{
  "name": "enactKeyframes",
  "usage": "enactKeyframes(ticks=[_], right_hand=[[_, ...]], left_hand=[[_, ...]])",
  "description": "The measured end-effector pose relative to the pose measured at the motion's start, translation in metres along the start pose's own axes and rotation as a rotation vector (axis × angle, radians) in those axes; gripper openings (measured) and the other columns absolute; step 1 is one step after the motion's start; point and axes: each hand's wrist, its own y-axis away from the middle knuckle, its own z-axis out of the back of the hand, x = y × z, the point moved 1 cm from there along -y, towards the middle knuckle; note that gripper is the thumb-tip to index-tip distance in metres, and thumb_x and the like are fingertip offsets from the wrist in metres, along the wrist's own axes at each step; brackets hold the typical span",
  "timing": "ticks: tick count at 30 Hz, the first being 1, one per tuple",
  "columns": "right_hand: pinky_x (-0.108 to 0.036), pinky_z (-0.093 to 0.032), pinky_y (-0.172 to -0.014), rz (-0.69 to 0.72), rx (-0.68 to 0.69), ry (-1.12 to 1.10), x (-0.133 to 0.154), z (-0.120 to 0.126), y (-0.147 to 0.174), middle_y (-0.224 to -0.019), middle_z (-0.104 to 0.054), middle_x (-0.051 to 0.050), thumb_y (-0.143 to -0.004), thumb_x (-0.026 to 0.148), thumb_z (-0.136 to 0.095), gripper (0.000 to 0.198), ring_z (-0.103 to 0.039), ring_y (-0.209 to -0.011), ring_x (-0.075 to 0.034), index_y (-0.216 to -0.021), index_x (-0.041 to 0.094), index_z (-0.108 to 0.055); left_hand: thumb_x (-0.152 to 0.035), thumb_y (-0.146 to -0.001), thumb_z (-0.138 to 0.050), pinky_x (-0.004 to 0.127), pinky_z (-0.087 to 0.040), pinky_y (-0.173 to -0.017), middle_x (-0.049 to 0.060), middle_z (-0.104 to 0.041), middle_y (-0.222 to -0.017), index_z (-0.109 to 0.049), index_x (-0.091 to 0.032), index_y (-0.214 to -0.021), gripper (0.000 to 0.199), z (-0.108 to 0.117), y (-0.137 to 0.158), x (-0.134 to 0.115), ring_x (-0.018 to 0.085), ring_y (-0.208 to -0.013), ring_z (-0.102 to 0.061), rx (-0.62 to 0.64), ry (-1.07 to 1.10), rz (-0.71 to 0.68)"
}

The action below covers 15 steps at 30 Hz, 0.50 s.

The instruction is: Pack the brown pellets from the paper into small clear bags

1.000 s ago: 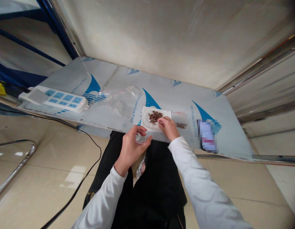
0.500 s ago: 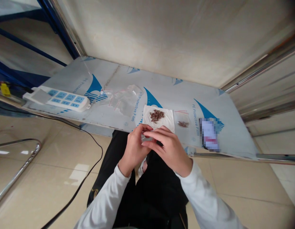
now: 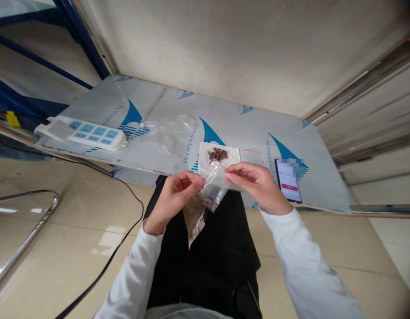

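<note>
A clear zip bag (image 3: 217,188) with a red line along its top hangs between my hands, over my lap at the table's front edge. Small brown pieces show at its bottom. My left hand (image 3: 178,188) pinches the bag's left side, and my right hand (image 3: 254,179) pinches its upper right corner. Just beyond the bag, a pile of small brown pieces (image 3: 218,154) lies on a white tissue (image 3: 234,154). Another small clear zip bag (image 3: 252,155) lies right of the tissue, partly hidden by my right hand.
Several clear bags (image 3: 173,130) lie left of the tissue on the film-covered table (image 3: 221,110). A white power strip (image 3: 88,134) sits at the left, its black cable (image 3: 125,235) trailing to the floor. A phone (image 3: 289,180) lies at the right near the front edge.
My hands have moved apart from being close together. The zip bag, mostly hidden between them before, now hangs stretched in view. The pile on the tissue looks about the same.
</note>
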Motion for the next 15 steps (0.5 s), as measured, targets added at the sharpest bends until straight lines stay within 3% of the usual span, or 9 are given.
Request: enactKeyframes(ticks=[3, 6, 9, 13, 15], right_hand=[[-0.031, -0.058, -0.078, 0.002, -0.025, -0.019, -0.001, -0.002, 0.001, -0.089, -0.073, -0.004, -0.079, 0.034, -0.071, 0.02, -0.069, -0.08, -0.016, -0.091, 0.019, -0.069], [-0.032, -0.058, -0.078, 0.028, 0.012, 0.04, 0.003, -0.009, 0.003, -0.089, -0.073, -0.004, -0.08, 0.035, -0.069, 0.019, -0.069, -0.082, -0.017, -0.09, 0.019, -0.07], [-0.033, -0.056, -0.081, 0.093, 0.043, 0.087, -0.002, -0.015, -0.001, -0.098, -0.072, -0.005, -0.083, 0.035, -0.066, 0.021, -0.067, -0.089, -0.018, -0.097, 0.02, -0.07], [-0.03, -0.054, -0.075, 0.159, -0.29, 0.284, -0.041, -0.007, -0.027, -0.101, -0.069, -0.007, -0.087, 0.03, -0.06, 0.02, -0.065, -0.081, -0.015, -0.101, 0.018, -0.068], [-0.03, -0.052, -0.072, 0.136, -0.29, 0.512, -0.067, -0.004, -0.044, -0.092, -0.068, -0.007, -0.082, 0.022, -0.064, 0.014, -0.063, -0.073, -0.015, -0.093, 0.016, -0.069]], left_hand=[[-0.039, -0.075, -0.072, 0.026, -0.053, -0.062, 0.005, -0.069, -0.075, -0.067, -0.014, -0.08, 0.026, -0.004, -0.001, 0.001, 0.013, -0.064, -0.062, 0.001, 0.006, 0.006], [-0.037, -0.076, -0.072, 0.029, -0.055, -0.072, 0.007, -0.072, -0.088, -0.067, -0.016, -0.09, 0.026, -0.009, -0.003, 0.006, 0.017, -0.078, -0.067, 0.031, -0.034, -0.05], [-0.037, -0.079, -0.069, 0.028, -0.055, -0.075, 0.006, -0.072, -0.088, -0.068, -0.016, -0.09, 0.024, -0.012, -0.006, 0.012, 0.016, -0.078, -0.067, 0.005, -0.037, -0.086], [-0.036, -0.076, -0.071, 0.025, -0.054, -0.071, 0.003, -0.07, -0.078, -0.066, -0.015, -0.079, 0.022, -0.012, -0.008, 0.019, 0.014, -0.072, -0.066, -0.097, 0.018, -0.062], [-0.036, -0.075, -0.072, 0.027, -0.054, -0.073, 0.003, -0.07, -0.078, -0.066, -0.015, -0.079, 0.022, -0.009, -0.009, 0.022, 0.014, -0.072, -0.065, -0.119, 0.03, -0.059]])
